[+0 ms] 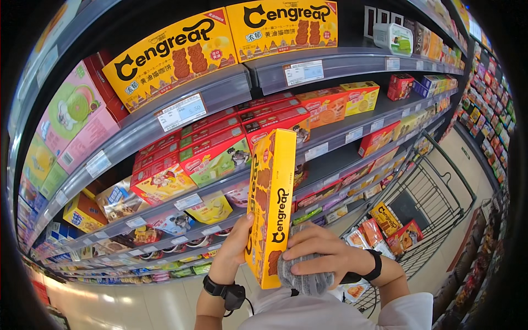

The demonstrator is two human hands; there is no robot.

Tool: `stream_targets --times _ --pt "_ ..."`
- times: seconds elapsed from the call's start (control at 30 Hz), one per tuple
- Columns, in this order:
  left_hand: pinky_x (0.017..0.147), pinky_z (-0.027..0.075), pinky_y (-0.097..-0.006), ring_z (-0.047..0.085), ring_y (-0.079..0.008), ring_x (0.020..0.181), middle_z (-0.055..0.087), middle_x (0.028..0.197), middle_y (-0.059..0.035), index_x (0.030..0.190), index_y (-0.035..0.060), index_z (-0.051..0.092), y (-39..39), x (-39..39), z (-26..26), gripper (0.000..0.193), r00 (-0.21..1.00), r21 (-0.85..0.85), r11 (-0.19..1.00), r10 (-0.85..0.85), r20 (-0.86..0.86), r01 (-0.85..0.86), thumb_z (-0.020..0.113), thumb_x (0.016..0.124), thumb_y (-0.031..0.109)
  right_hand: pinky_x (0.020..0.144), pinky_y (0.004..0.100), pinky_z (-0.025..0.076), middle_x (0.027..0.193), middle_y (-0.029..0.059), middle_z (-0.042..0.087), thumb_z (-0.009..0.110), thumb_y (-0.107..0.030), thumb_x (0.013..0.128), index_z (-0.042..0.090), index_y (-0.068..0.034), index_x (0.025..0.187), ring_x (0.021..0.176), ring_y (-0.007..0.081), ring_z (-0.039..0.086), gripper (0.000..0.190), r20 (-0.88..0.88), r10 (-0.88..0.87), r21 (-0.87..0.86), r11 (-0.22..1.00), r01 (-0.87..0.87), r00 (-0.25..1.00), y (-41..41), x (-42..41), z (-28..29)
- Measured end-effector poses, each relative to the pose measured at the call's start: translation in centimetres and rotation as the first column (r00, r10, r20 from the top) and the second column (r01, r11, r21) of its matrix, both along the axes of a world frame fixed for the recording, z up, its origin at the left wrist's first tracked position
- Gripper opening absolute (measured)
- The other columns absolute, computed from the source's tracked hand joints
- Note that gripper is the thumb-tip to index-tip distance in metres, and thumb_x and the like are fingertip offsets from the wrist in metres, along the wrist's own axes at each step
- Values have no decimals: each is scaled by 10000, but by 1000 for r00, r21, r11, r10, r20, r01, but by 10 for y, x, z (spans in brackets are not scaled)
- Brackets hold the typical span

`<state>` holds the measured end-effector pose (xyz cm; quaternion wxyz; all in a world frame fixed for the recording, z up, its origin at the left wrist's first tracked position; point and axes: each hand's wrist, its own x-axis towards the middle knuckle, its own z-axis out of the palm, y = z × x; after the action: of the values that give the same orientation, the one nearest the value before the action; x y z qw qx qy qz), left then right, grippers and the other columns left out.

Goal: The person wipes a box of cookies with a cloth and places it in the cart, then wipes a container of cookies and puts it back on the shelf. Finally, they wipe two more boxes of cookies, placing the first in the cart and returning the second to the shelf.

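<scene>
A yellow Cengreat cookie box point(276, 206) stands on end, its narrow side facing me, in front of my chest. My left hand point(237, 241) grips it by the lower left side, with the fingers mostly hidden behind it. A folded grey striped cloth point(307, 264) is in my right hand point(319, 249), pressed against the lower right edge of the box. More yellow Cengreat boxes point(169, 57) are on the upper shelf ahead, above price tags point(181, 111).
Shelves with red biscuit boxes point(214, 152) lie close ahead. At the right stands a wire shopping cart point(445, 210) holding several packages, including a yellow box point(385, 218). Hanging snack packs point(486, 111) line the far right. Tiled floor point(165, 303) shows below.
</scene>
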<state>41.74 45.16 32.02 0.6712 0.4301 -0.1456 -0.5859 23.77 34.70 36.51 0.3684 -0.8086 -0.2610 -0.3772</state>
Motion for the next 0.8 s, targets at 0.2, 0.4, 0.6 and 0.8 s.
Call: stream_targets --times 0.2,0.4,0.6,0.8 --pt "577 524 -340 606 -205 705 606 887 -91 1117 90 488 4 3 -7 505 997 -47 997 -57 56 59 427 838 507 710 429 394 1118 130 504 630 -180 639 558 -62 1020 945 328 491 406 7 22 -1 1000 -22 1000 4 2 0" --pt "573 522 -332 604 -202 693 604 890 -86 1137 95 474 4 4 -7 505 997 -22 997 -73 27 74 457 830 496 693 425 390 1123 127 496 639 -204 628 552 -64 1037 952 325 487 441 -7 32 -6 999 -32 999 5 1 -1" --pt "636 526 -338 610 -188 765 598 937 -76 1145 88 464 7 4 -12 484 996 -15 996 -84 40 84 445 847 470 777 435 383 1121 124 501 638 -230 625 554 -73 1038 982 332 478 450 -66 -41 27 999 43 997 3 -4 5" --pt "776 470 -294 569 -155 906 561 1072 -85 1157 -7 430 6 -9 -19 519 951 -55 955 -283 121 291 516 841 396 879 361 365 1062 138 502 582 11 561 495 -38 1057 1008 303 475 506 -102 -744 338 598 727 660 -29 1 15"
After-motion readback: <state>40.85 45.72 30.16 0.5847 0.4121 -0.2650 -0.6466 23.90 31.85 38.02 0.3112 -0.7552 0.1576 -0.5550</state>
